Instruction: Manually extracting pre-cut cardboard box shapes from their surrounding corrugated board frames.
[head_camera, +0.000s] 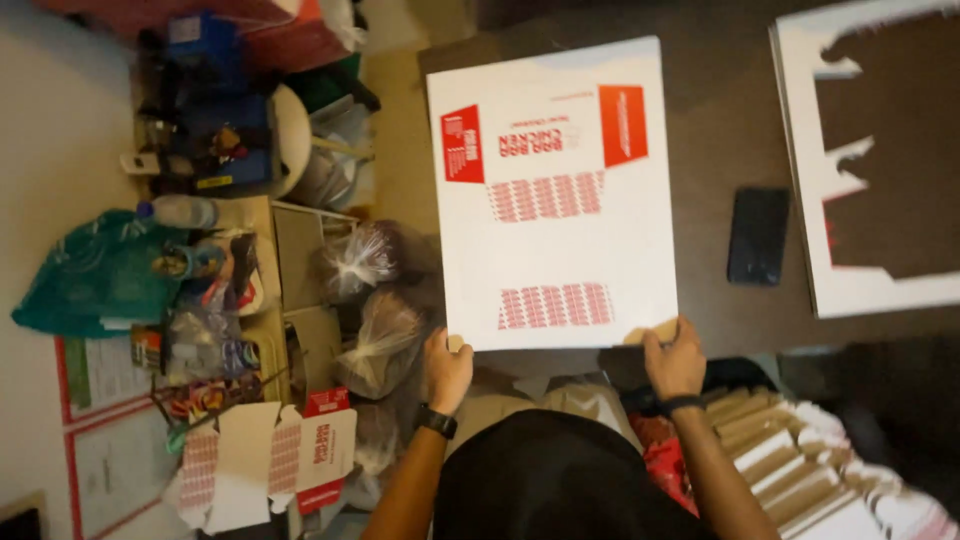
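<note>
Two bare hands grip one large white printed cardboard sheet with red panels (555, 195) by its near edge — left hand (447, 368) clenched on the near-left corner, right hand (675, 358) pinching the near-right corner. The sheet lies flat on a dark brown table (725, 120). A black rectangular phone (757, 236) rests just beside the sheet's right edge. Farther right lies a white cardboard remnant with cut-out openings (810, 170) — well apart from both hands.
</note>
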